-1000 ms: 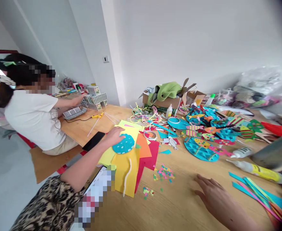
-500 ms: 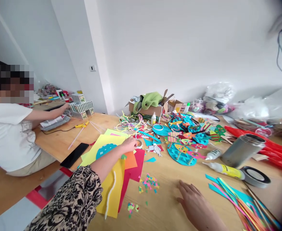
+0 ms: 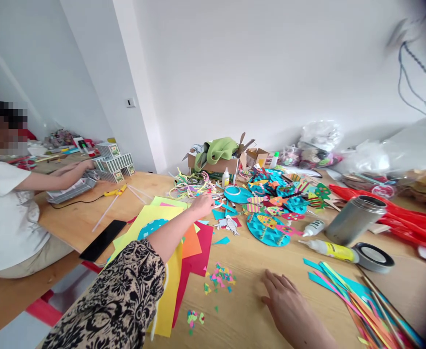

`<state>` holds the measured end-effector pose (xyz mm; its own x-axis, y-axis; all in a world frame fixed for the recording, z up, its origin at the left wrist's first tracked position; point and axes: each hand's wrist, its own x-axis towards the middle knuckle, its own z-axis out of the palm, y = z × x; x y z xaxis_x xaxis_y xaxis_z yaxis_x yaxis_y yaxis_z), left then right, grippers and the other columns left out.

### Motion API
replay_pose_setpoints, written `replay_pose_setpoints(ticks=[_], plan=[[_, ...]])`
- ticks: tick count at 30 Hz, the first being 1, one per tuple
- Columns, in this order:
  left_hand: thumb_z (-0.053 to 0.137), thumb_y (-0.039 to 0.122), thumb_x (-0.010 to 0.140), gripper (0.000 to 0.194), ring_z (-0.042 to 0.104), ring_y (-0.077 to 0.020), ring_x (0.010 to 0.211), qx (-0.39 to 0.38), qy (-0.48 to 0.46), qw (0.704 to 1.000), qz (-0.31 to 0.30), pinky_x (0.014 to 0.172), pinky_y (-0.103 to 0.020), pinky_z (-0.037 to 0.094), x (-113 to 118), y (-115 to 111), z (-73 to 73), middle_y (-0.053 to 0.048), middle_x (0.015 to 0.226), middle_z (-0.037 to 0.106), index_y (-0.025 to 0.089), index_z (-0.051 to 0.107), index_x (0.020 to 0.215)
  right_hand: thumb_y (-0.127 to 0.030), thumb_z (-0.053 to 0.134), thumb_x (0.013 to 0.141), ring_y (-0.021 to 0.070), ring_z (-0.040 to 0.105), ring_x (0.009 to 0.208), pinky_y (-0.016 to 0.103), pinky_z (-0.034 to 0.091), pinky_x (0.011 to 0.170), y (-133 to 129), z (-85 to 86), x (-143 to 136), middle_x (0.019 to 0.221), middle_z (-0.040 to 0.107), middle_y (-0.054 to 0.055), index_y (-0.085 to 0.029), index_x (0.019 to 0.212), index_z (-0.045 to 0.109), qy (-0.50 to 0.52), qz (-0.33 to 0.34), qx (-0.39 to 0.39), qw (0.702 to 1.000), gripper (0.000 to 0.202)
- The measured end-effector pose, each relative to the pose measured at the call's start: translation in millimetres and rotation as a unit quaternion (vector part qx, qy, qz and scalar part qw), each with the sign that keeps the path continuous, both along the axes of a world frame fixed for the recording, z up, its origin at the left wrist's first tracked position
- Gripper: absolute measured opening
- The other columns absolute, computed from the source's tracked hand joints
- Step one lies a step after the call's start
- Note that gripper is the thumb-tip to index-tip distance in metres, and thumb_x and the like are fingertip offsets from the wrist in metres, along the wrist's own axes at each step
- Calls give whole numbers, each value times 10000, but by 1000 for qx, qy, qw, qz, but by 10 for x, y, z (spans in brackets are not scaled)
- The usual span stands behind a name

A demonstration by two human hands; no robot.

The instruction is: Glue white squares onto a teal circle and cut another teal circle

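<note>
My left hand [image 3: 203, 206] reaches out over the papers, its fingers closed on a pale ring [image 3: 218, 200] that looks like a roll of tape. Beneath that arm lie a yellow sheet [image 3: 174, 291], an orange sheet [image 3: 192, 241] and a red sheet [image 3: 204, 252]. A blue paper disc [image 3: 151, 229] is partly covered by my sleeve. My right hand [image 3: 286, 298] rests palm down on the wooden table, fingers stretched out and holding nothing. Small coloured paper scraps [image 3: 220, 276] are scattered between the two hands. Grey fish-shaped cutouts [image 3: 228, 224] lie just beyond the left hand.
Blue discs with paper fish [image 3: 269, 228] spread across the middle. On the right are a metal flask [image 3: 354, 220], a glue bottle [image 3: 335, 251], grey tape [image 3: 375, 257] and paper strips [image 3: 358, 300]. A black phone [image 3: 103, 240] lies left, near a co-worker [image 3: 5, 208].
My left hand has moved away from me and to the right, lifting the pale ring with it. My right hand stays flat on the table. The view has shifted slightly right.
</note>
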<state>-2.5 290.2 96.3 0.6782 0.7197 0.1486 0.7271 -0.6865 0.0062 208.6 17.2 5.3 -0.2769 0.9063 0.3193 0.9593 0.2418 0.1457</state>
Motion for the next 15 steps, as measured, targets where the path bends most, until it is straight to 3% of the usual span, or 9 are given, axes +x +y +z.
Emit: replay_pose_setpoints(ticks=[4,8,12,15], plan=[[552,330,914,307,583,-220,1032,-15,11,1000,-4,871,-434,503,159,63,-76,-98,1208,568,166,565,1173,-70,584,745,308,660,999,450,515,906,-16,31,-22,1114,691,195,-87,1020,704,13,-13,-8,1000,300],[583,328,892,336,569,-239,1080,-62,28,998,-4,912,-455,477,84,30,-24,-100,1225,571,173,565,1190,-77,565,773,310,655,1009,455,513,904,-27,65,-45,1133,676,213,-65,1043,689,3,-12,-18,1000,297],[652,283,819,585,489,-268,1223,-96,16,995,-15,1012,-363,386,-321,-128,318,-104,1336,534,215,453,1365,-84,544,792,323,650,1016,467,506,903,-22,72,2,1135,672,220,-60,1064,678,4,6,-41,999,304],[612,322,848,578,486,-226,1231,-121,12,992,-14,1005,-286,369,-817,-376,663,-86,1381,509,199,435,1385,-117,535,809,323,658,1001,475,496,909,25,41,125,1144,670,219,-71,1040,686,28,25,-70,997,280]])
